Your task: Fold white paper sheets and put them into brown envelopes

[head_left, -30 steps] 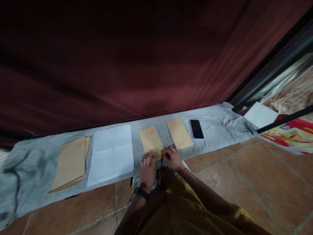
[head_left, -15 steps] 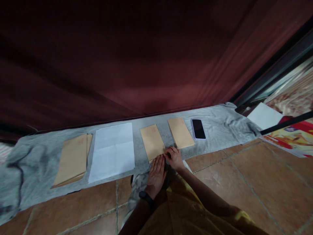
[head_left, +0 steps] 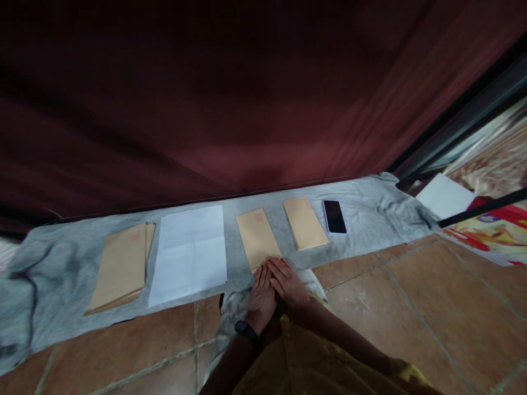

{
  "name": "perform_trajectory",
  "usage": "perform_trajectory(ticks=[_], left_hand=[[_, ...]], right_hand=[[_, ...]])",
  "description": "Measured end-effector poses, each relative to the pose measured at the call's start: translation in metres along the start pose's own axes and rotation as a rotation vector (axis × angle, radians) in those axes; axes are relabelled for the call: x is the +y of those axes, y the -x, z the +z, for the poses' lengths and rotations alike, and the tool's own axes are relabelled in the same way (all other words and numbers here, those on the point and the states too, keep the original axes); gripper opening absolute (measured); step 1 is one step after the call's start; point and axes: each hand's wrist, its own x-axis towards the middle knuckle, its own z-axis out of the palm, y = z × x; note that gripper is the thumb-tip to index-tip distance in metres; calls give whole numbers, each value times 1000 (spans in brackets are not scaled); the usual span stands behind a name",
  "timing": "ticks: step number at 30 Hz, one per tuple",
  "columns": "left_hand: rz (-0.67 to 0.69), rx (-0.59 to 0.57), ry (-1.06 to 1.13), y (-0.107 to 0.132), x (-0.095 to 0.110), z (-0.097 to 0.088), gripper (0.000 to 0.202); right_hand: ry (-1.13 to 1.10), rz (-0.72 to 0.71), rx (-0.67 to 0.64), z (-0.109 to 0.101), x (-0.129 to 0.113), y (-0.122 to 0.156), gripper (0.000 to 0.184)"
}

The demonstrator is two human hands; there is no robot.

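My left hand (head_left: 261,293) and my right hand (head_left: 288,282) lie side by side, fingers stretched flat, pressing on the near end of a brown envelope (head_left: 257,236) on the grey cloth (head_left: 57,258). Neither hand holds anything. A second brown envelope (head_left: 303,222) lies just to the right. Left of the pressed envelope is a white sheet of paper (head_left: 189,252) with fold creases. Further left sits a stack of brown envelopes (head_left: 121,266). A black band is on my left wrist.
A dark phone (head_left: 334,216) lies face up on the cloth, right of the envelopes. A dark red curtain (head_left: 247,99) hangs behind. Terracotta floor tiles (head_left: 411,296) run in front. At the far right are a white sheet (head_left: 444,195) and a colourful printed bag (head_left: 489,227).
My left hand went from curled to flat on the envelope's near end. My right hand slid left from the envelope's corner to lie flat beside the left.
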Motion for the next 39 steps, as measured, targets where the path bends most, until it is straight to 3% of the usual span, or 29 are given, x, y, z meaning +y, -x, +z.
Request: perform_trajectory(ticks=[8, 20, 39], left_hand=[[15, 41, -14, 2, -2, -7, 68], [-67, 52, -45, 15, -8, -22, 77], [-139, 45, -165, 26, -9, -34, 72]], right_hand=[[31, -5, -17, 0, 6, 4, 57], [113, 6, 1, 9, 10, 9, 55], [257, 74, 25, 1, 18, 19, 56]])
